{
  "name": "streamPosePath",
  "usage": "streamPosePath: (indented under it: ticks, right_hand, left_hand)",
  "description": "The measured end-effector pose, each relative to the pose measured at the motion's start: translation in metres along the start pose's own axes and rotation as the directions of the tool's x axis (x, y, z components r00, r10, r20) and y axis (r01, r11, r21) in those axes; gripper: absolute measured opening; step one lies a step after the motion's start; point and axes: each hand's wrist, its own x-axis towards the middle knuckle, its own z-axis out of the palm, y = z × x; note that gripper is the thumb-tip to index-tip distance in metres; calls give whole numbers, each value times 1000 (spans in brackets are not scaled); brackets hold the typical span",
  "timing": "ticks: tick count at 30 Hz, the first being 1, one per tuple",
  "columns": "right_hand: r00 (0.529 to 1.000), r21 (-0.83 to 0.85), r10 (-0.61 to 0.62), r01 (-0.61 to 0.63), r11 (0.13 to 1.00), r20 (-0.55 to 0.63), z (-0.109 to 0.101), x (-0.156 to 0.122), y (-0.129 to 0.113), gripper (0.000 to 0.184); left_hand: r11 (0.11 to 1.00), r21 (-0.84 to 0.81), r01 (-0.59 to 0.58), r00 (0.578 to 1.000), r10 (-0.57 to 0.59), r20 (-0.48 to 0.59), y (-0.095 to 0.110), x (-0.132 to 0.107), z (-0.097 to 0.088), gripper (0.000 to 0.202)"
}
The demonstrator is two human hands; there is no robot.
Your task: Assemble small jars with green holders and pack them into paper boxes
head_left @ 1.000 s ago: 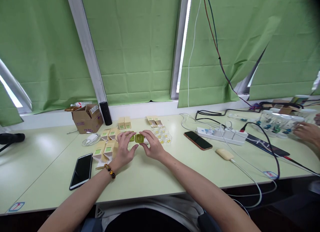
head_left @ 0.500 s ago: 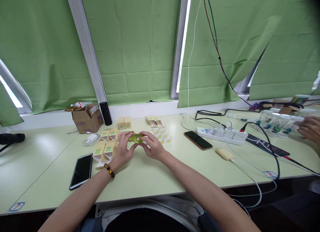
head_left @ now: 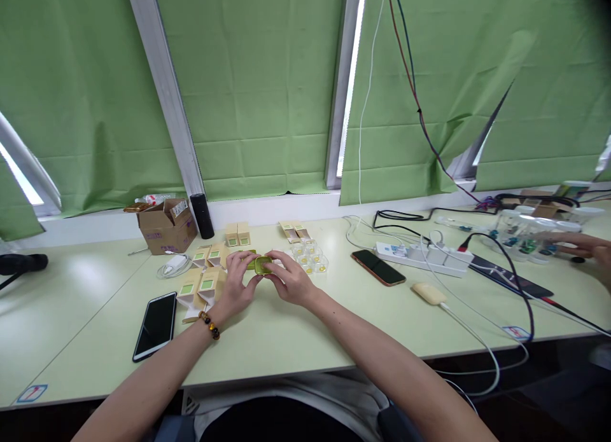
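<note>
Both of my hands hold a small green open box [head_left: 260, 265] above the table, its hollow side facing up toward me. My left hand [head_left: 238, 280], with a beaded bracelet at the wrist, pinches its left side, where a green flap or lid sticks out. The right hand [head_left: 292, 280] grips the right side, its fingertips at the rim. What lies inside is too small to tell. Just right of my hands stand several clear little containers with yellow contents [head_left: 310, 259]. Close by on the left are several small tan boxes with green labels [head_left: 210, 284].
A white phone [head_left: 155, 326] and coiled white charger [head_left: 174, 266] lie left; a cardboard box [head_left: 167, 229] and black cylinder [head_left: 202, 216] stand behind. Rightward are another phone [head_left: 379, 266], a power strip [head_left: 424, 257], cables, and a co-worker's hand [head_left: 580, 243] by clear cups [head_left: 529, 235].
The green box has tilted slightly in my fingers, and the small pale piece seen inside it no longer shows clearly. The co-worker's hand has moved left over the clear cups.
</note>
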Motion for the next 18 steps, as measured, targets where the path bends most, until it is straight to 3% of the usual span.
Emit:
streamPosePath:
  ticks: [11,18]
  right_hand:
    - [999,-28,-22,23,999,28,2,-1,1,33]
    - [1000,-9,-16,16,1000,-23,2,-1,0,33]
  left_hand:
    - [1000,4,-20,1000,20,-20,-2,-2,1,40]
    - [1000,-5,-5,1000,5,-21,-1,-1,0,38]
